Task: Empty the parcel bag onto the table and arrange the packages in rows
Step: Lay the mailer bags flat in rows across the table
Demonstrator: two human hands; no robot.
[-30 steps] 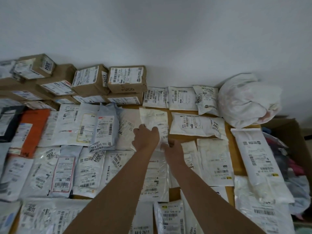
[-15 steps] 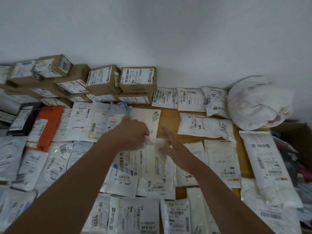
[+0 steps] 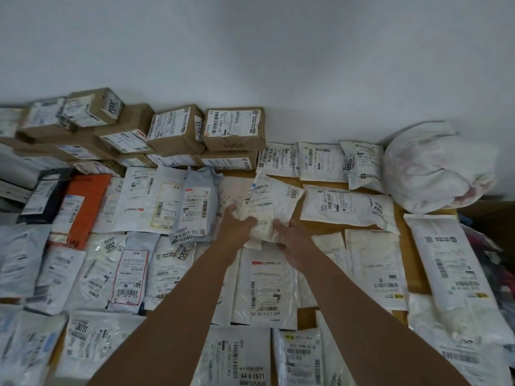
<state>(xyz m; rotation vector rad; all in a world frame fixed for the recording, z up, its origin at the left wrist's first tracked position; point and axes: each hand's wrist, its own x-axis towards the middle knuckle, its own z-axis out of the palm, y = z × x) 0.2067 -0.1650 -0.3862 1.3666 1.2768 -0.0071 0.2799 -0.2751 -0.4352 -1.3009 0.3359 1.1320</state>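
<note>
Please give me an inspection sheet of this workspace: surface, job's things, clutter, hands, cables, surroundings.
Surface: wooden table, mostly covered, bare strips showing.
Job's things: white mailers in rows; white package marked 2005 held at its near end; stacked cardboard boxes at the back.
Clutter: bulging white bag at the back right; orange mailer on the left.
Hands: left hand and right hand both grip the package.
Cables: nothing seen.
Surroundings: plain white wall; open carton at the right edge.

White mailers [image 3: 269, 282], brown boxes [image 3: 234, 129], orange pouch [image 3: 86, 201]
</note>
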